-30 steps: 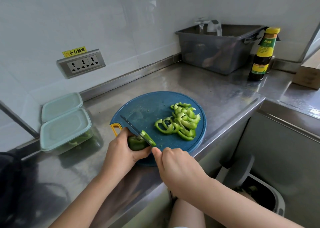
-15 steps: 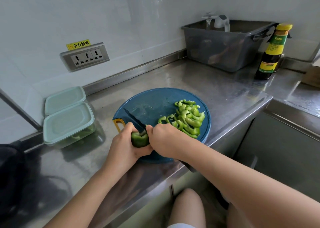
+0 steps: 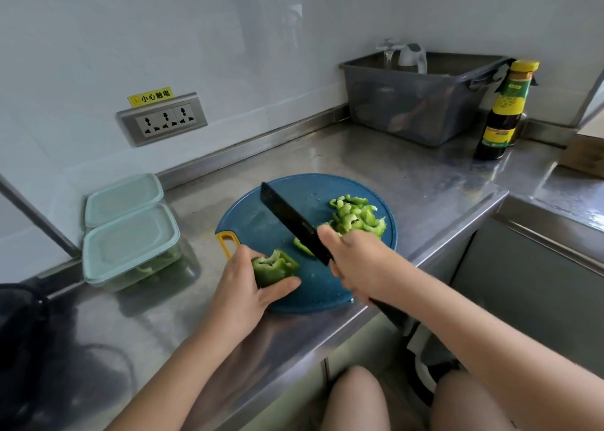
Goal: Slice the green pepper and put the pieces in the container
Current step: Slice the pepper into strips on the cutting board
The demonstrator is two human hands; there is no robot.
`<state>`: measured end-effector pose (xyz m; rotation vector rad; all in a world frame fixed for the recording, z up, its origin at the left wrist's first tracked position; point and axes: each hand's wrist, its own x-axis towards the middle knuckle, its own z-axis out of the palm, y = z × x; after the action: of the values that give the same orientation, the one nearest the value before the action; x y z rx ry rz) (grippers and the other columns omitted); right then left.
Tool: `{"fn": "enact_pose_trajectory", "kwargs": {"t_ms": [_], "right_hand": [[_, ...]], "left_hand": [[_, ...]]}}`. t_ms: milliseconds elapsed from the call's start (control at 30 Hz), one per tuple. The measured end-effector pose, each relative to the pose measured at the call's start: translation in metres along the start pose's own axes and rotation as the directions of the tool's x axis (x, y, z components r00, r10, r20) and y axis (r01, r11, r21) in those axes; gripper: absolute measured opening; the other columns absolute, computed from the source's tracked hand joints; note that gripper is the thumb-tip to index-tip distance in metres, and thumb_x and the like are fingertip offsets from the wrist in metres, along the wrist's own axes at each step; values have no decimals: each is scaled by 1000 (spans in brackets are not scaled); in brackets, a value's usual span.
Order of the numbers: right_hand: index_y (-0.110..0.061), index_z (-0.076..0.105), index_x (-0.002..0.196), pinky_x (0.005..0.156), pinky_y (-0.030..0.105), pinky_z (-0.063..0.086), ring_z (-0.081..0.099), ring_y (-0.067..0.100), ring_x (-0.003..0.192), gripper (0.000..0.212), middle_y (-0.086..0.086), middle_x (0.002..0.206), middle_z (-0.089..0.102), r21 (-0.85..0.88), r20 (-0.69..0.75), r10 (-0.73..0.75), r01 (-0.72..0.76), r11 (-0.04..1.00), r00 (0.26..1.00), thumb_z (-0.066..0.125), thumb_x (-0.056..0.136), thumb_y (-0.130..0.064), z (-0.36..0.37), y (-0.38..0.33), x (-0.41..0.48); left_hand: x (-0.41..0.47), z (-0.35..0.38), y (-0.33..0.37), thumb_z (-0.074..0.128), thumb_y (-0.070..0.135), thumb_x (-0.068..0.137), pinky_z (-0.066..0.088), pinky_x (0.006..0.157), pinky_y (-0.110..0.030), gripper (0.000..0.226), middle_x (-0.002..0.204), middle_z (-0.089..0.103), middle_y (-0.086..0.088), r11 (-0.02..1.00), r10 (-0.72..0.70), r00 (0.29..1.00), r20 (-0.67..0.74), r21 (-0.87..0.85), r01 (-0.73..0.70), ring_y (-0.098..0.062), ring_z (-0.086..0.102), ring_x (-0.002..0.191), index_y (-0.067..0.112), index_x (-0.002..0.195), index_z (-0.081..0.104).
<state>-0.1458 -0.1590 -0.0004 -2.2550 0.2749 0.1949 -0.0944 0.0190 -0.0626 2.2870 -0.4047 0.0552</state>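
**Pepper stub held on the board, knife gripped over it**

Take the round blue cutting board [image 3: 261,224] as the dial, with 12 o'clock toward the wall.

The left hand [image 3: 243,286] grips the uncut remainder of the green pepper [image 3: 273,267] at about 7 o'clock on the board. The thumb curls along its near side and the fingers wrap its far side. The hollow cut face points toward the board's centre.

The right hand [image 3: 356,260] is closed round the handle of a black knife [image 3: 291,221] at about 5 o'clock. The blade runs from the hand across the centre, its tip toward 11 o'clock and its flat side tilted up to the camera. Whether the edge touches the board cannot be told.

One loose slice [image 3: 302,247] lies just beside the blade, near the centre. A pile of pepper slices [image 3: 356,216] sits at 2 o'clock on the board, partly hidden behind the right hand's knuckles. The board's yellow handle [image 3: 227,241] is at 9 o'clock, just beyond the left fingers.

Off the board at 9 o'clock, two containers with pale green lids stand touching on the steel counter [image 3: 408,175]. The near container [image 3: 130,244] shows green pieces through its clear wall. The far container [image 3: 124,198] sits behind it against the wall.

A grey tub [image 3: 418,103] stands at 1 o'clock, well apart from the board, with a dark sauce bottle [image 3: 503,110] just beside it. A socket panel [image 3: 162,119] is on the wall at 11 o'clock.
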Motion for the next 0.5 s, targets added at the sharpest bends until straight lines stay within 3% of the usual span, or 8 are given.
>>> {"fn": "enact_pose_trajectory", "kwargs": {"t_ms": [67, 233, 300, 333, 400, 467, 500], "right_hand": [[-14, 33, 57, 62, 38, 40, 46, 29, 62, 53, 12, 60, 43, -185, -71, -193, 177, 967, 979, 25, 100, -44, 15, 4, -16], [-15, 33, 60, 68, 42, 42, 47, 31, 68, 58, 3, 58, 39, -331, -105, -307, 258, 907, 946, 10, 89, -60, 39, 20, -39], [-18, 30, 62, 64, 39, 38, 44, 30, 66, 58, 1, 59, 38, -366, -129, -348, 282, 887, 929, -2, 79, -64, 41, 24, -43], [-20, 28, 63, 61, 37, 35, 41, 29, 64, 59, 0, 58, 36, -400, -153, -374, 289, 870, 915, -8, 75, -65, 43, 27, -45], [-22, 22, 62, 53, 35, 31, 37, 28, 58, 60, -2, 55, 31, -460, -179, -403, 286, 841, 898, -18, 73, -65, 47, 31, -44], [-22, 19, 61, 39, 30, 17, 26, 25, 44, 57, -4, 48, 18, -495, -155, -348, 232, 838, 924, -12, 84, -64, 51, 33, -45], [-22, 19, 61, 38, 26, 9, 18, 22, 39, 55, -5, 46, 12, -496, -185, -328, 199, 845, 926, -6, 90, -62, 51, 34, -46]], "left_hand": [[0, 1, -1, 78, 45, 64, 35, 61, -12, 55, 97, 54, -1, 1000, -4, 1000, -28, 22, 5, -14, 52, 87, 15, 96, 45], [5, 1, -6, 79, 49, 64, 32, 53, -22, 47, 71, 50, 5, 1000, 8, 1000, -25, 27, -7, -6, 48, 62, 18, 76, 46], [6, 1, -7, 77, 54, 62, 36, 52, -27, 44, 63, 50, 8, 998, 47, 999, 5, 39, -47, -3, 48, 56, 23, 67, 47], [5, 0, -4, 77, 54, 61, 43, 56, -28, 38, 68, 59, 7, 998, 59, 998, 4, 25, -59, -3, 55, 62, 26, 72, 53], [1, -3, 3, 76, 49, 61, 45, 65, -13, 32, 86, 67, 19, 996, 90, 996, -7, -20, -91, 7, 60, 80, 45, 85, 56], [-2, -5, 9, 77, 45, 61, 39, 64, -4, 40, 88, 62, 35, 994, 107, 994, -18, -16, -108, 17, 55, 84, 61, 84, 49], [-3, -5, 9, 76, 45, 59, 38, 64, -5, 38, 87, 63, 33, 995, 101, 995, -22, -14, -101, 17, 55, 84, 59, 83, 50]]}}
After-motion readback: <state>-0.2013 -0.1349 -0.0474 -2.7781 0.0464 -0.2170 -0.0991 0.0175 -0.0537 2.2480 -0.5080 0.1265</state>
